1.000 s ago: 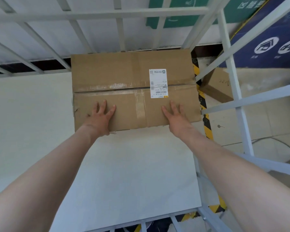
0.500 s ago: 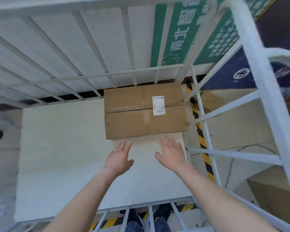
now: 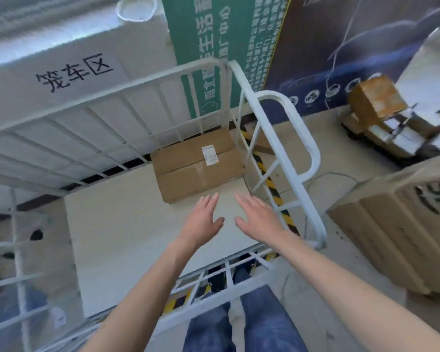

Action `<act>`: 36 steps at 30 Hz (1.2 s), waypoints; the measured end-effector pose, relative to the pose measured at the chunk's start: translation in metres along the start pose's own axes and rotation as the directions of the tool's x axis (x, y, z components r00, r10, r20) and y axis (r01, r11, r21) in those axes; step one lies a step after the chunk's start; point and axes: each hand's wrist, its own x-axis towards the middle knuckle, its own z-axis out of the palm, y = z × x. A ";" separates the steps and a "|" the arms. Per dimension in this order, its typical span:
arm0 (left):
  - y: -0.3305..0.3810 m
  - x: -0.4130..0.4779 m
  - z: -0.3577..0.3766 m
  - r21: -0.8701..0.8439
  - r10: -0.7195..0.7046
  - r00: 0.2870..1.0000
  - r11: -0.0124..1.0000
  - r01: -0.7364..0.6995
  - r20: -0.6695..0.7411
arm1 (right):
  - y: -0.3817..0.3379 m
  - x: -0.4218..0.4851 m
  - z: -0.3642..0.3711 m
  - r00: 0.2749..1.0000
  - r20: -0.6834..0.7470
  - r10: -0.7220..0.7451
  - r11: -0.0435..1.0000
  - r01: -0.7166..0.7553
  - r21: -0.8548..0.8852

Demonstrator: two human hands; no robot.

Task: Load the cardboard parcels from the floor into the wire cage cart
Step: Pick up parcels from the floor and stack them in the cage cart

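A brown cardboard parcel point(image 3: 188, 171) with a white label lies flat in the far right corner of the white wire cage cart point(image 3: 285, 138), on its pale floor board. My left hand point(image 3: 203, 219) and my right hand point(image 3: 257, 217) hover above the board, short of the parcel, fingers straight and spread, holding nothing. Outside the cage on the right stands a large cardboard parcel point(image 3: 401, 224) on the floor.
The cage's near rail point(image 3: 214, 283) crosses in front of my legs. Yellow-black floor tape point(image 3: 272, 184) runs along the cage's right side. More boxes are piled on a low trolley point(image 3: 384, 123) at the far right. A white wall with black characters and a green banner stands behind.
My hands have let go of the parcel in the cage and drawn back toward me. My head has risen, so the cage and parcel look smaller and farther away.
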 end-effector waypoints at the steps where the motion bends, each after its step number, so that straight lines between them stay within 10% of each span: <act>1: 0.020 -0.013 0.005 0.040 0.071 0.997 0.997 -0.072 0.033 | 0.006 -0.030 -0.001 0.998 -0.040 0.053 0.998 -0.051 0.028; 18: 0.284 -0.046 0.095 0.299 0.623 0.683 0.616 -0.729 0.381 | 0.168 -0.297 -0.006 0.774 -0.315 0.550 0.823 -0.438 0.360; 36: 0.555 -0.037 0.282 0.241 0.695 0.538 0.485 -0.840 0.478 | 0.408 -0.480 -0.039 0.498 -0.372 0.783 0.616 -0.540 0.574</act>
